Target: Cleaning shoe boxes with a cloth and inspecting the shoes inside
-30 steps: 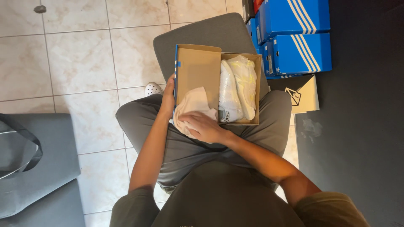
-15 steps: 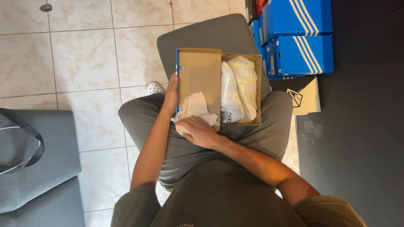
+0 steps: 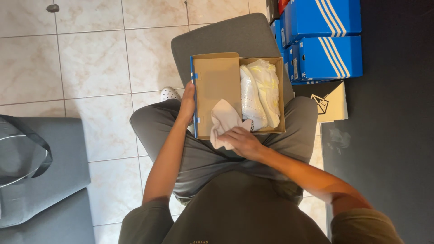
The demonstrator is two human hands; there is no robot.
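Left hand clasped on the near left edge of the open cardboard shoebox resting on the lap. Right hand curled around crumpled white tissue paper at the box's near rim, fingers seemingly closed. White shoes fill the right half. Blue shoeboxes stacked just beyond.

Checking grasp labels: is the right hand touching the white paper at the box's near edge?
Touching. The head view shows the right hand with fingers pressed on the white paper.
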